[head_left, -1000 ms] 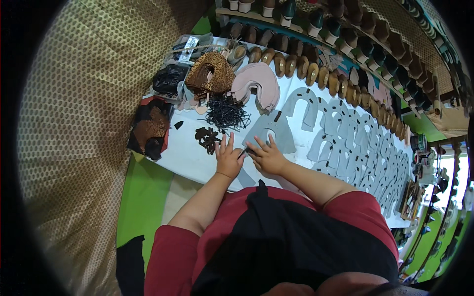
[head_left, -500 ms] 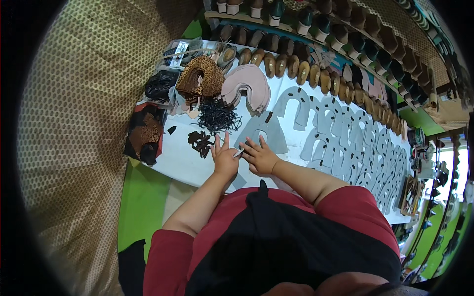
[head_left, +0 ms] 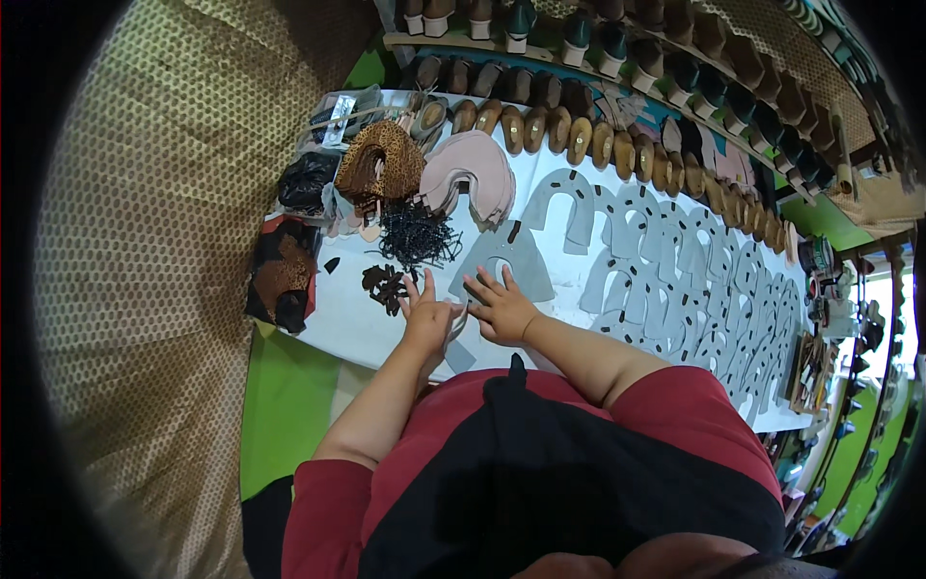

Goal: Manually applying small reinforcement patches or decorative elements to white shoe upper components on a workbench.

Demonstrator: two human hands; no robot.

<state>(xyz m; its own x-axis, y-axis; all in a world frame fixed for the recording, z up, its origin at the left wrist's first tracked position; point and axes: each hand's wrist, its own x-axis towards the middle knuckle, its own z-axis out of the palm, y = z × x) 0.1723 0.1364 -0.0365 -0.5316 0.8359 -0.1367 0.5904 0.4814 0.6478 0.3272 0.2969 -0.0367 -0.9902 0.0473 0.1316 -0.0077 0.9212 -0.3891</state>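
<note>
Grey horseshoe-shaped cut piece (head_left: 502, 265) lies flat near the bench's (head_left: 338, 323) front edge. My left hand (head_left: 427, 317) and right hand (head_left: 502, 309) press on it, fingers spread, gripping nothing. I judge I'm positioning it; next calls for pinching its edge. Black scraps (head_left: 417, 234) lie just behind.

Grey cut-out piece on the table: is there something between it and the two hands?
Nothing visible is between them. The left hand and the right hand both lie flat on the grey cut-out piece, fingers spread. The pile of black strips lies beyond it.

Red short-sleeved top, black apron front, bare forearms
</note>
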